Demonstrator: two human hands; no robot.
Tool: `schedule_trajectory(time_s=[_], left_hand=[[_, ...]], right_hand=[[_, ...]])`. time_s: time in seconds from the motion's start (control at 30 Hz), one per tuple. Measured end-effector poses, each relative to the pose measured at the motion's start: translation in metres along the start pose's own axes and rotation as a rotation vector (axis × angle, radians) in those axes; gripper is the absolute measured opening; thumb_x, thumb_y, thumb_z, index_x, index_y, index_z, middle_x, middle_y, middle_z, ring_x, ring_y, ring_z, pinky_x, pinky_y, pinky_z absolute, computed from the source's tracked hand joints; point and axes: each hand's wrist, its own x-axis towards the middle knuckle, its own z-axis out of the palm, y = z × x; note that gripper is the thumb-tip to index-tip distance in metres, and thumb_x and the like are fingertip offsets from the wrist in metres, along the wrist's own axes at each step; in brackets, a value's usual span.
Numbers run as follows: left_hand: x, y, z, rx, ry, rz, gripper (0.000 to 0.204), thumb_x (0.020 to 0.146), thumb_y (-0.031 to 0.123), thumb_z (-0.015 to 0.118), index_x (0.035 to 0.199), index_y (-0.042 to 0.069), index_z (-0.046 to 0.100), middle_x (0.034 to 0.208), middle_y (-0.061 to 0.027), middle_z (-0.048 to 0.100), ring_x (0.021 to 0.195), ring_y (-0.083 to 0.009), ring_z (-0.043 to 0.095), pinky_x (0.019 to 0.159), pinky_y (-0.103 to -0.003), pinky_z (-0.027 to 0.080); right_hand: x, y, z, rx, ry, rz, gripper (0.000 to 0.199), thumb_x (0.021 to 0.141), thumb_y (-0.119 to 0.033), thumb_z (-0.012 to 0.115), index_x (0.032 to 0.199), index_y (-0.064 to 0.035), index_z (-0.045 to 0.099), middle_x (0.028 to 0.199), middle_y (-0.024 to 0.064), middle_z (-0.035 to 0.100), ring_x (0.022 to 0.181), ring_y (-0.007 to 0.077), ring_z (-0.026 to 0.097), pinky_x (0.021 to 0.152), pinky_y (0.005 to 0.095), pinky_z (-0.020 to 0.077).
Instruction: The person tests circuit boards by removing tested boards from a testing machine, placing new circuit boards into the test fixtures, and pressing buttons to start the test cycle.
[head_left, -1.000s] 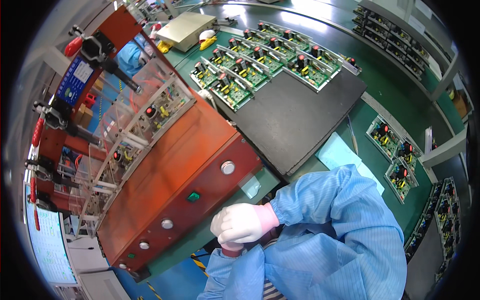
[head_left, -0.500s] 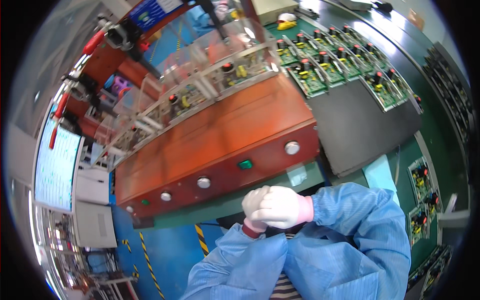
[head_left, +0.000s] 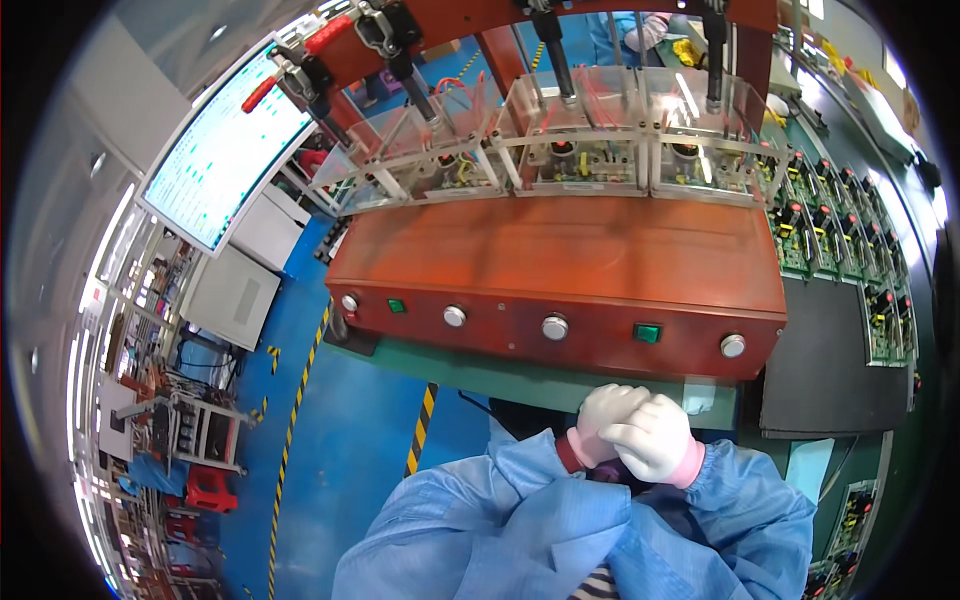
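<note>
A green worktop [head_left: 470, 360] carries a red machine [head_left: 555, 250], which stands in front of the person. Along the rear of the machine is a row of clear boxes [head_left: 575, 115]; circuit boards [head_left: 585, 172] with yellow and black parts are visible inside them. Black clamps [head_left: 565, 75] point down at the boxes from a red crossbar. To the right of the machine lies a black mat [head_left: 835, 355], with loose circuit boards [head_left: 825, 220] in rows behind it and more along its right side.

The right hand [head_left: 652, 440] and the left hand [head_left: 600, 415], both in white gloves, are together in front of the machine's right half, below the front panel. The right fingers are curled closed and rest against the left hand, partly covering it. How far the left fingers are open cannot be told; no object is visible in either hand. Both forearms, in blue sleeves [head_left: 455, 510], rise from the lower edge and angle inward, bringing the wrists close together.

Silver round buttons [head_left: 554, 327] and green switches [head_left: 648, 333] line the front panel.
</note>
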Motion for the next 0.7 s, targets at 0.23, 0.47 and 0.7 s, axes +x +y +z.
schedule_trajectory(time_s=[0.23, 0.47, 0.7], left_hand=[[-0.001, 0.0, -0.005, 0.003, -0.277, -0.152, 0.069, 0.063, 0.054, 0.065, 0.105, 0.001, 0.054, 0.096, -0.0097, 0.055, 0.082, -0.0294, 0.053, 0.085, -0.036, 0.047], [0.006, 0.009, -0.006, -0.126, 0.1, 0.036, 0.032, 0.085, 0.029, 0.057, 0.102, 0.003, 0.063, 0.087, -0.0092, 0.06, 0.072, -0.0276, 0.054, 0.068, -0.037, 0.046], [0.014, 0.016, -0.007, -0.093, 0.197, 0.08, 0.033, 0.084, 0.033, 0.057, 0.097, 0.004, 0.062, 0.082, -0.0086, 0.056, 0.068, -0.0274, 0.051, 0.065, -0.037, 0.044]], right_hand=[[0.0, -0.003, -0.002, -0.039, -0.029, 0.001, 0.021, 0.079, -0.008, 0.067, 0.098, -0.0121, 0.073, 0.079, 0.0019, 0.06, 0.069, 0.0228, 0.054, 0.068, 0.0327, 0.0451], [-0.001, -0.002, -0.002, -0.015, -0.049, 0.01, 0.022, 0.078, -0.008, 0.067, 0.099, -0.0125, 0.073, 0.078, 0.0017, 0.059, 0.068, 0.0222, 0.053, 0.068, 0.0329, 0.0445], [0.001, -0.002, -0.004, -0.008, -0.043, 0.009, 0.023, 0.078, -0.008, 0.067, 0.1, -0.0126, 0.073, 0.078, 0.0016, 0.059, 0.068, 0.0221, 0.053, 0.068, 0.0329, 0.0446]])
